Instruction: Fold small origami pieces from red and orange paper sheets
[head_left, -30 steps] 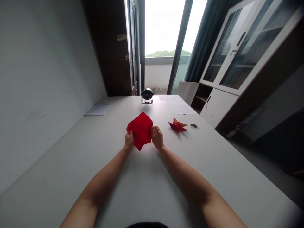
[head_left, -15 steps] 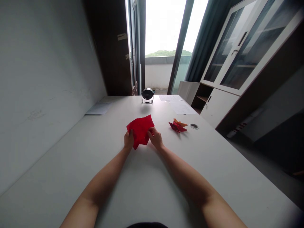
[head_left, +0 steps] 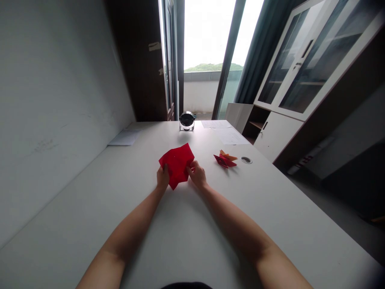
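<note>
Between my hands is a sheet of red paper (head_left: 178, 162), creased and with uneven, partly folded edges. My left hand (head_left: 163, 176) pinches its left side, thumb on the near face. At the right edge, my right hand (head_left: 197, 173) grips the paper between thumb and fingers. The fingers behind the sheet are hidden. To the right of my right hand, folded paper pieces lie on the white table: a red one (head_left: 224, 161) in front and an orange one (head_left: 229, 156) behind, touching or overlapping.
A round black and silver device (head_left: 187, 120) stands at the table's far end. White papers lie at the far left (head_left: 124, 137) and far right (head_left: 231, 136). A round cable hole (head_left: 246, 160) sits near the right edge. A wall (head_left: 60, 132) borders the left side.
The red paper has turned slightly and shifted a little in my hands, its left corner further left and its bottom tip slightly right. Both hands have barely moved.
</note>
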### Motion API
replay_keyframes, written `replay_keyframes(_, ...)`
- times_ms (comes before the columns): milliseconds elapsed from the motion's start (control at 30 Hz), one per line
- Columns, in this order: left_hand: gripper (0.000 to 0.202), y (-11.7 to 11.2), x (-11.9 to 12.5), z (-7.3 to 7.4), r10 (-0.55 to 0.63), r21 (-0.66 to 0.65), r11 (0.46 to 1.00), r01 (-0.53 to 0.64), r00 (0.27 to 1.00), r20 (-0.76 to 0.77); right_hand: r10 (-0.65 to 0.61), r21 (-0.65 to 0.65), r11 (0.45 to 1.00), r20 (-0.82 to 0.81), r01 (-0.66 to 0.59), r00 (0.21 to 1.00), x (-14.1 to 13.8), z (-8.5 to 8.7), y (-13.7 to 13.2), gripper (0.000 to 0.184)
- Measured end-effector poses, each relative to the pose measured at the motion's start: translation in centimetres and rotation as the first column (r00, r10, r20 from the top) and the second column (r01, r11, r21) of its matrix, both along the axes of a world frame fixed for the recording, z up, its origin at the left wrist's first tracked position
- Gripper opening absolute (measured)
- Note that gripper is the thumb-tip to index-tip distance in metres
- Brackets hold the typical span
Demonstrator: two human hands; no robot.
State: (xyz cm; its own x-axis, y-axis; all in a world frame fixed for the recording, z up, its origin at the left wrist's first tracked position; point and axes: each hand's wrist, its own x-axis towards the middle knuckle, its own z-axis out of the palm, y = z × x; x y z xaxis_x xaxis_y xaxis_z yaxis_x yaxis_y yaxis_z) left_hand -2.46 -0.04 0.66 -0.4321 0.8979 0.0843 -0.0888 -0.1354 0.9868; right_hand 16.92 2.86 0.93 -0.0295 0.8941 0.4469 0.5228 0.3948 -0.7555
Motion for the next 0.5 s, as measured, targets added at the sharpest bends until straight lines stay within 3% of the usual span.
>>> replay_keyframes(100,0.046,0.09,0.04,-0.1,0.025,-0.006,1.0,-0.027,0.983,-0.182,-0.038,-0.037,0.999,0.058,0.04,0.998,0.21,-0.15,0.27,0.018)
replay_keyframes(200,0.05,0.1,0.16,-0.19,0.029,0.001,1.0,-0.03,0.962,-0.271,-0.046,-0.032,0.998,0.107,0.05,0.993,0.32,-0.34,0.45,0.021)
replay_keyframes(500,0.043,-0.15,0.2,0.14,0.004,0.032,0.999,0.001,0.989,-0.147,0.043,0.014,0.999,0.119,-0.045,0.992,-0.05,-0.72,0.3,0.024)
